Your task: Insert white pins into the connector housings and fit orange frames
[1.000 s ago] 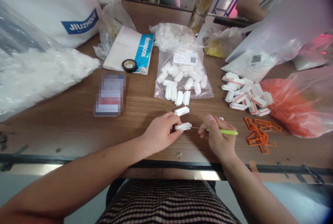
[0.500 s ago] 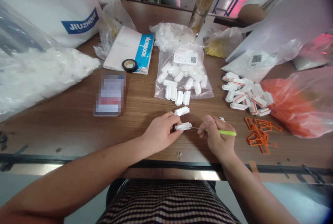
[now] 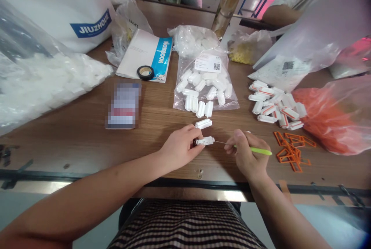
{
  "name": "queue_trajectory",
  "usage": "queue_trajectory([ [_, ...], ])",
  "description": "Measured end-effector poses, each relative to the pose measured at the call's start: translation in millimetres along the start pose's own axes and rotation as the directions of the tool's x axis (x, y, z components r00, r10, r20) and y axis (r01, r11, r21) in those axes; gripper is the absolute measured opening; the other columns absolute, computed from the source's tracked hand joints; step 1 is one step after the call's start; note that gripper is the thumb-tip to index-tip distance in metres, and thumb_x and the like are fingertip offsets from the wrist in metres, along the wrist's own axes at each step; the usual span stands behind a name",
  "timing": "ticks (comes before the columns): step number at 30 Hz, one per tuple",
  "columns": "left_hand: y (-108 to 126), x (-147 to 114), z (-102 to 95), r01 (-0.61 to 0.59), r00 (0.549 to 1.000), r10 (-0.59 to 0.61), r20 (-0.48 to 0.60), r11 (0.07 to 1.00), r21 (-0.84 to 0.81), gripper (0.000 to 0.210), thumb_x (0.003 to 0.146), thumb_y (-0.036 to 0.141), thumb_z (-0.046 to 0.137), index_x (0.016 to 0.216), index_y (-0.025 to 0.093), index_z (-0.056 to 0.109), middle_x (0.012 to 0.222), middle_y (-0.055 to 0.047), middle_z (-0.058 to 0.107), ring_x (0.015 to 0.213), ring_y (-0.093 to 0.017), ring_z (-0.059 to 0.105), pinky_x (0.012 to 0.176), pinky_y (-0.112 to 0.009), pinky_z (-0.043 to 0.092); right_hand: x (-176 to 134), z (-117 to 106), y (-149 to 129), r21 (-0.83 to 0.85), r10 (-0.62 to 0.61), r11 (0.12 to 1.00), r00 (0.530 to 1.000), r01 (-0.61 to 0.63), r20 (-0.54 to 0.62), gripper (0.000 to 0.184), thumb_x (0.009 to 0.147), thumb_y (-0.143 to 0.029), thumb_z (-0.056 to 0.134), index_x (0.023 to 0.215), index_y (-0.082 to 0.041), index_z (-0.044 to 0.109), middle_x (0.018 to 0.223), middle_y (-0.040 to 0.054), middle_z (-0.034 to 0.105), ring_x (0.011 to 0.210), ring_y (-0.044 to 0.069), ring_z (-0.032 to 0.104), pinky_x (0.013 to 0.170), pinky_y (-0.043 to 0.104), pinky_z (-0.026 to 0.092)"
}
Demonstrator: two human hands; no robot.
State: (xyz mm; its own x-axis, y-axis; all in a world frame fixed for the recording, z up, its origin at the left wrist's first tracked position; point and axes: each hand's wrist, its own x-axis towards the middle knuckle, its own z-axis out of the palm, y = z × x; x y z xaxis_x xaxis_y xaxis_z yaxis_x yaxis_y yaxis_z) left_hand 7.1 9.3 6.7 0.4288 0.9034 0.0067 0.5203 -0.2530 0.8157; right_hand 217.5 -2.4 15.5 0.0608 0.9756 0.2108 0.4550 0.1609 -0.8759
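Observation:
Pinched in my left hand (image 3: 183, 144) is a white connector housing (image 3: 205, 141) with rows of small holes on its upper face. My right hand (image 3: 248, 152) grips a thin metal pick with a lime-green handle (image 3: 261, 151), fingers closed round it. The pick's tip points left and lies close to the housing's right end; whether they touch I cannot tell. Just behind my left fingers, another white housing (image 3: 203, 124) lies on the table. Several more white housings (image 3: 200, 108) lie at the mouth of a clear bag (image 3: 177, 67).
On the right are white housings with orange strips (image 3: 268, 108), loose orange frames (image 3: 290, 150) and a bag of orange parts (image 3: 327, 121). To the left lie a phone (image 3: 123, 104), a notebook (image 3: 139, 54) and black tape (image 3: 145, 72). A bottle (image 3: 228, 4) stands behind.
My right hand has shifted slightly right with the pick, widening the distance between its fingers and the housing. My left hand keeps its hold, nearly unmoved.

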Motion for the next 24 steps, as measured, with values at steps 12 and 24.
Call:
queue_trajectory([
  [12,-1,0,0.7,-0.005,1.000,0.005,-0.012,1.000,-0.004,0.006,0.085,0.020,0.065,0.083,0.018,0.059,0.085,0.002,0.053,0.063,-0.010,0.049,0.062,-0.028,0.039,2,2,1,0.062,0.055,0.997,0.998,-0.056,0.021,0.045,0.098,-0.035,0.052,0.058,-0.019,0.063,0.055,0.0002,0.063,0.043,0.010,0.057,0.042,0.023,0.047],
  [24,1,1,0.4,0.022,1.000,-0.022,-0.001,1.000,-0.014,0.004,0.086,0.022,0.065,0.085,0.019,0.062,0.086,0.002,0.054,0.061,-0.010,0.049,0.059,-0.028,0.039,7,-1,-13,-0.316,-0.308,0.863,0.906,0.395,0.290,0.038,0.097,-0.022,0.051,0.059,-0.018,0.054,0.052,-0.0019,0.052,0.046,0.009,0.048,0.050,0.027,0.036],
])
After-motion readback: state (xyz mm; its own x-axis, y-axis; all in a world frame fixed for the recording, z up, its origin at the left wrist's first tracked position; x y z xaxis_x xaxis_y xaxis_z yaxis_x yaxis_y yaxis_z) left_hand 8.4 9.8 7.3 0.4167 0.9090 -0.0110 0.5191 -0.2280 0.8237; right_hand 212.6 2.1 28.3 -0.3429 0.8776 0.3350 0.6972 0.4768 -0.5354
